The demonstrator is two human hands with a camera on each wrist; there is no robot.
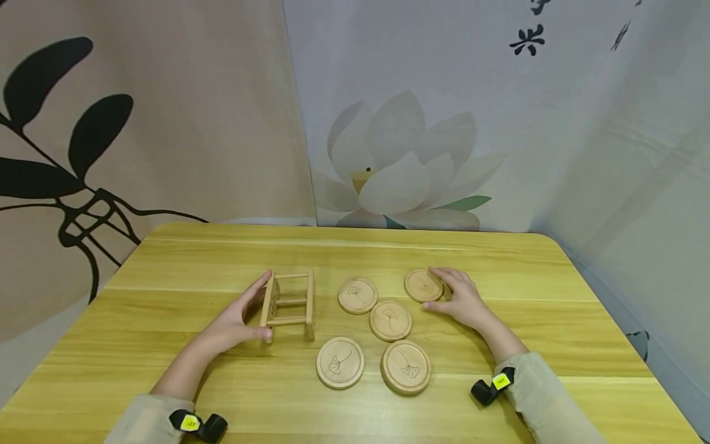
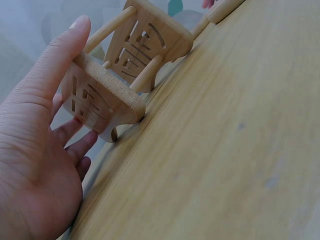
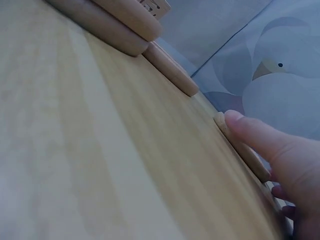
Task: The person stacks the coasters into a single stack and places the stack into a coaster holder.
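Observation:
On the left, a small wooden rack with two end panels joined by round bars stands on the table. My left hand holds its left panel, thumb at the near end and fingers at the far end. In the left wrist view, fingertips touch the outer face of the carved panel. At the right, my right hand spans a round wooden coaster engraved with a ginkgo leaf. Thumb and index finger are at opposite sides of its rim. The coaster lies flat in the right wrist view.
Between the hands lie more engraved coasters: one at the back, a middle coaster and a front left coaster. A stack of two coasters sits front right. The wooden table meets a printed curtain behind.

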